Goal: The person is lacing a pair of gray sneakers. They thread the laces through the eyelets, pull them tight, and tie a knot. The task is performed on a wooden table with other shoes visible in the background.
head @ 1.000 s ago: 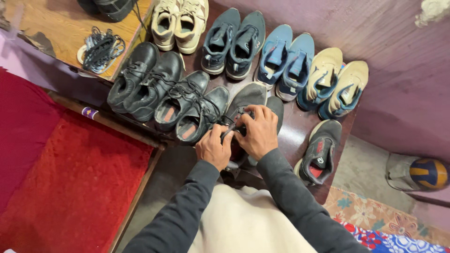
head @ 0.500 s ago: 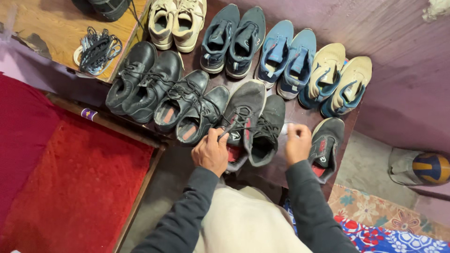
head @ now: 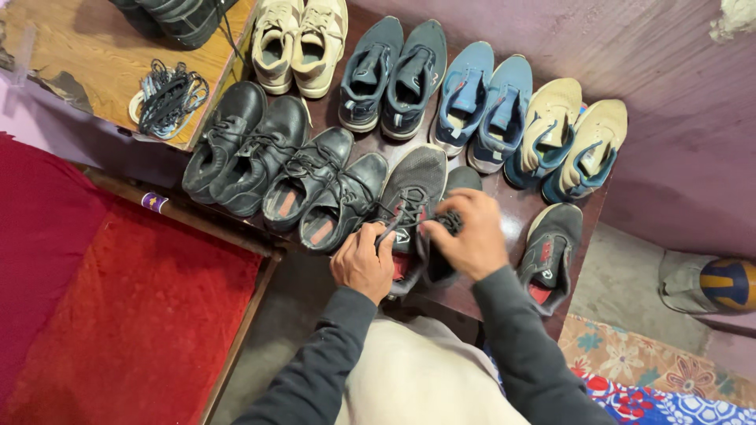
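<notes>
A pair of dark grey sneakers (head: pixel 413 177) with red insoles sits at the front of a low dark wooden table (head: pixel 516 208). My left hand (head: pixel 362 264) grips the near end of the left sneaker and pinches its black lace. My right hand (head: pixel 466 236) lies over the second sneaker of the pair, fingers closed on its laces, and hides most of that shoe. A single dark sneaker (head: pixel 551 252) lies to the right of my right hand.
Two pairs of black leather shoes (head: pixel 260 157) stand left of the sneakers. Cream, dark teal, blue and beige pairs line the back row. A bundle of laces (head: pixel 169 98) lies on a wooden surface. A red mat (head: pixel 118 315) is at left, a ball (head: pixel 728 283) at right.
My right hand has come back from the table edge by the single sneaker onto the second grey sneaker's laces. My left hand stays on the first sneaker.
</notes>
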